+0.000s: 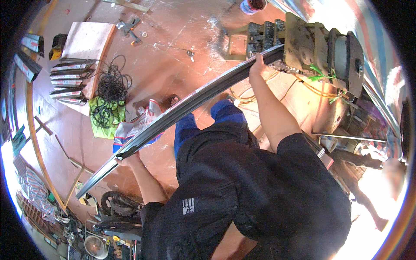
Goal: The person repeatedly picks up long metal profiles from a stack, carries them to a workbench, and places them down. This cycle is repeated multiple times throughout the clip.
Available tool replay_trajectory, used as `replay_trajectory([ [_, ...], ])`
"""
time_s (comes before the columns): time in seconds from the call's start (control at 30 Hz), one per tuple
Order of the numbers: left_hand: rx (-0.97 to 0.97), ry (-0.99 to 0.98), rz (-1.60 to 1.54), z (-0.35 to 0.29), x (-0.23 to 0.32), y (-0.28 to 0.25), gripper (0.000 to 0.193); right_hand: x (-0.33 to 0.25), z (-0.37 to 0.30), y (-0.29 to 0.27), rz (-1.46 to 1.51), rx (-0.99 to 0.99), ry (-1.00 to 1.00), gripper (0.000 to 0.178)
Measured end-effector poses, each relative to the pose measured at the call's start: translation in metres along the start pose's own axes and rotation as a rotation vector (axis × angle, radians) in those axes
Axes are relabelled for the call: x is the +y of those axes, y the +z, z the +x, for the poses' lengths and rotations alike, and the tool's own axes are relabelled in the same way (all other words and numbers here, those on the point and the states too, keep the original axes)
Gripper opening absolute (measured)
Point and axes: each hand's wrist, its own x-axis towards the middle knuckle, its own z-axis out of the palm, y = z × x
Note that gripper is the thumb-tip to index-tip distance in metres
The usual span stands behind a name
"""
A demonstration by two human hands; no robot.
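Observation:
A long, dark grey strip (pixel 186 103), ridged along its length like a metal or plastic profile, slants across in front of me from lower left to upper right. Near its lower left part, my left hand (pixel 126 160) is closed around it. My right hand (pixel 257 68) grips it close to the upper right end, fingers partly hidden behind it. That end lies against or just in front of a machine (pixel 300 41) with upright plates and a round disc; whether they touch I cannot tell.
Left on the floor are a pale board (pixel 89 41), bundled strips (pixel 69 82), tangled black cord (pixel 112 82) and a bright green bag (pixel 108 117). A bucket (pixel 252 6) stands far off, yellow hose (pixel 318 92) lies by the machine, and another person (pixel 355 171) is at right.

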Motion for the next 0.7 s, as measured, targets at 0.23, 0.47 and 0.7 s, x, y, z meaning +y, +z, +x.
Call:
replay_trajectory([
  [0.23, -0.078, -0.126, -0.105, 0.0, 0.006, -0.003, 0.092, 0.025, 0.028, 0.011, 0.098, 0.057, 0.043, 0.064],
  [0.47, -0.399, -0.047, 0.354, 0.049, 0.009, -0.037, 0.093, 0.032, 0.039, 0.007, -0.124, 0.144, 0.027, 0.08],
  [0.7, -0.548, 0.354, 0.351, 0.097, -0.032, 0.006, 0.03, 0.027, 0.03, 0.014, -0.024, 0.117, -0.044, 0.075],
])
